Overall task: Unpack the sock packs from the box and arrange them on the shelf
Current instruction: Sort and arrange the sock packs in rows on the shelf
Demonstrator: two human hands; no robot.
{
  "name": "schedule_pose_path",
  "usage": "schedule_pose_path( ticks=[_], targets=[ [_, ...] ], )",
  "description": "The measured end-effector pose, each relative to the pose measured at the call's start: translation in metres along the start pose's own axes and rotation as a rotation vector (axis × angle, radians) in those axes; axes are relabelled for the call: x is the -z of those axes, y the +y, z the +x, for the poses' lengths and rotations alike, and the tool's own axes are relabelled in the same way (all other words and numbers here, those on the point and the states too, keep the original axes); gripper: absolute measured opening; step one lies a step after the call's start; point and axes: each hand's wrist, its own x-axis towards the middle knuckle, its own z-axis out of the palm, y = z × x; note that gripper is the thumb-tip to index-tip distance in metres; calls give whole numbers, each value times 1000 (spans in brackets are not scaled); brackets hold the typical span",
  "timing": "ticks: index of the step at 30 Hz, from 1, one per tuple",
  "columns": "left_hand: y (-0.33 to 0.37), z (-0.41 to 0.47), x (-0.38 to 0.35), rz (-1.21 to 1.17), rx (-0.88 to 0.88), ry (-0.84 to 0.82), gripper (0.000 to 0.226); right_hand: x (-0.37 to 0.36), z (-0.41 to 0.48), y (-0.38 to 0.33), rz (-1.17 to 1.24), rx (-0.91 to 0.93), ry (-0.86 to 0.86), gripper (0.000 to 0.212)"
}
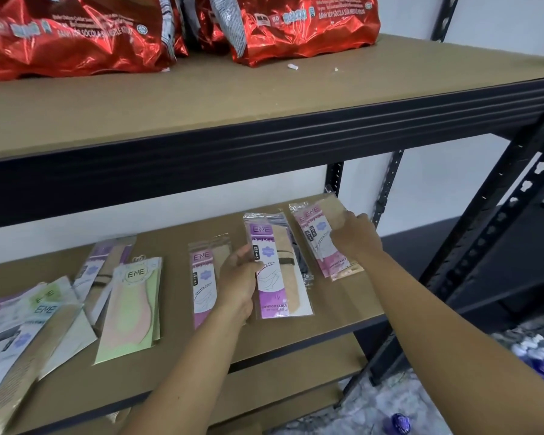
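Observation:
Sock packs with ENE labels lie on the brown middle shelf (pixel 176 368). My left hand (pixel 237 279) grips the left edge of a purple-labelled pack (pixel 278 277) lying flat on the shelf. My right hand (pixel 355 237) holds the right side of a small stack of pink-labelled packs (pixel 319 243) at the shelf's far right. Another purple pack (pixel 203 277) lies just left of my left hand. A green and pink pack (pixel 131 309) and a loose heap of several packs (pixel 35 321) cover the shelf's left part. The box is not in view.
Red foil snack bags (pixel 76 32) stand on the upper shelf (pixel 264 98). Black metal uprights (pixel 471 255) frame the rack on the right. A lower shelf board (pixel 296 381) shows below. Blue and purple packets (pixel 540 359) lie on the floor at right.

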Motion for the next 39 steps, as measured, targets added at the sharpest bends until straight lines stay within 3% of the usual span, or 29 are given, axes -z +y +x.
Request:
schedule_pose_path(
  ticks=[3,8,12,16,20,25,27,29,31,36,39],
  targets=[
    [0,-4,2,-9,-3,-5,37,-11,-3,3,-214,45,-88,78],
    [2,-10,18,-89,24,-3,37,-23,-8,7,-211,61,-135,61],
    [6,-8,46,-188,42,58,40,-31,-11,8,-201,83,-76,56],
    [7,-6,81,-207,9,132,43,-38,-10,14,-253,88,-82,69],
    [6,-7,110,-184,-9,204,43,-42,-22,2,-254,125,90,60],
    [1,-8,131,-104,-36,307,42,-44,-80,-60,-116,484,387,37],
    [0,-9,134,-123,-19,313,40,-49,-111,-90,-24,586,224,36],
    [-1,-8,137,-162,13,284,37,-59,-140,-116,77,556,-84,40],
    [0,-7,139,-172,43,238,35,-78,-157,-132,64,498,-259,48],
    [7,-7,143,-102,58,93,33,-110,-158,-136,292,256,-382,52],
    [9,-4,152,161,-35,124,27,-108,-157,-135,420,213,-356,50]
  ],
)
